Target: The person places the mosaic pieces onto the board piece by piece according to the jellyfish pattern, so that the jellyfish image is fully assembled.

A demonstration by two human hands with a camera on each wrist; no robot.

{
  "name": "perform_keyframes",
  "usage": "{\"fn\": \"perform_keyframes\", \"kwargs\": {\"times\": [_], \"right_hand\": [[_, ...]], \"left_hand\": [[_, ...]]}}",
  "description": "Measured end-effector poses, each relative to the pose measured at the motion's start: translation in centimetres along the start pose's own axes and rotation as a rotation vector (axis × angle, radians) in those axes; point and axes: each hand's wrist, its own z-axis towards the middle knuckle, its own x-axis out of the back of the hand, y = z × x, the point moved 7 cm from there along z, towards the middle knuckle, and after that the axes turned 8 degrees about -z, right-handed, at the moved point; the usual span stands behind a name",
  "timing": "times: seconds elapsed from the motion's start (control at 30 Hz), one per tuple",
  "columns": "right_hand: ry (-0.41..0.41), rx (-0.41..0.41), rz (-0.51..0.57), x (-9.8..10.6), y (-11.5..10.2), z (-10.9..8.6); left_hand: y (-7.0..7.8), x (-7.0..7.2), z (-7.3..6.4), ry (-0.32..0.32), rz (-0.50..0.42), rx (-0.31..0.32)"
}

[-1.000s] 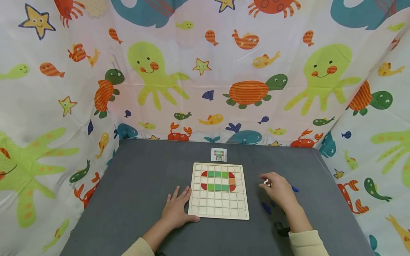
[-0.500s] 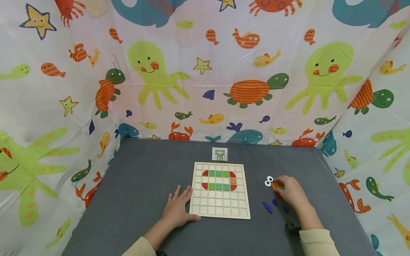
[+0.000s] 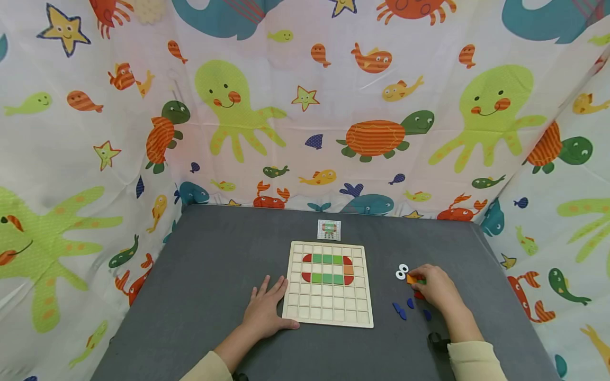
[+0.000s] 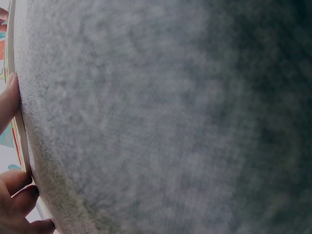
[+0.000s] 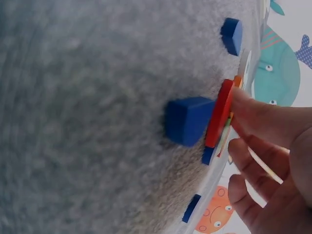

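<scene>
A wooden grid board (image 3: 329,312) lies on the grey table, with red, green and orange tiles forming an outline in its upper rows. My left hand (image 3: 263,309) rests at the board's left edge, fingers spread, thumb along the lower corner; its fingers also touch the board's rim (image 4: 23,141) in the left wrist view. To the right of the board, my right hand (image 3: 439,288) pinches an orange tile (image 3: 411,279) among small loose tiles. A red tile (image 5: 219,114) and green bits lie by its fingertips. Two white rings (image 3: 402,272) sit just left of it.
Several blue tiles (image 3: 399,311) are scattered in front of the right hand; a blue tile (image 5: 189,119) looms large in the right wrist view. A small picture card (image 3: 329,230) lies behind the board. A sea-animal printed curtain (image 3: 295,132) surrounds the table's back and sides.
The right hand has let go of the white rings, now on the table, and moved right and slightly down to the orange tile. The left hand stays at the board.
</scene>
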Motion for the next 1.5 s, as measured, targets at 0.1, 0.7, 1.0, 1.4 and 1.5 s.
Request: {"fn": "perform_keyframes", "kwargs": {"times": [0.1,0.7,1.0,1.4,1.5], "right_hand": [[-0.016,0.007,0.005,-0.1,-0.1,0.1],[0.109,0.102,0.021,1.5,-2.3,0.1],[0.109,0.116,0.026,2.1,-5.6,1.4],[0.098,0.169,0.03,1.4,-9.9,2.8],[0.084,0.176,0.032,1.2,-10.6,3.0]], "left_hand": [[-0.1,0.0,-0.1,0.002,0.001,-0.004],[-0.2,-0.1,-0.4,0.008,-0.006,-0.005],[-0.1,0.1,-0.4,0.011,-0.013,-0.006],[0.0,0.0,-0.3,0.009,-0.011,-0.007],[0.1,0.0,-0.3,0.006,-0.009,-0.008]]}}
